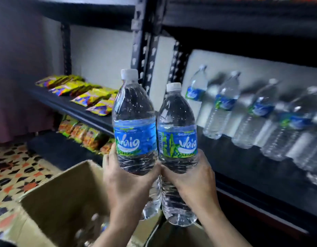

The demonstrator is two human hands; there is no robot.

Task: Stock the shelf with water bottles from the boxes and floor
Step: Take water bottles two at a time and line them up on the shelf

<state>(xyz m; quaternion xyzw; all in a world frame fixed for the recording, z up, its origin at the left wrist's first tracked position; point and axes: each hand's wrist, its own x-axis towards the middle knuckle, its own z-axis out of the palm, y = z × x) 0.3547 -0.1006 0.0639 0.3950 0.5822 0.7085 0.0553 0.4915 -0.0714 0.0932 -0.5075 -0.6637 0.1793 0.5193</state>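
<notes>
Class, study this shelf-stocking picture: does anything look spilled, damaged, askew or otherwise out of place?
Nothing stands out. The left hand and right hand each hold an upright, capped clear plastic water bottle; the shelved bottles stand in a row.

Dim indoor light, shelf undersides near black. Two held bottles [134, 122] sharp centre frame with small glints; shelf bottles [257, 111] at right motion-smeared. Wide-angle bend at edges. Box [61, 193] interior blurry.
</notes>
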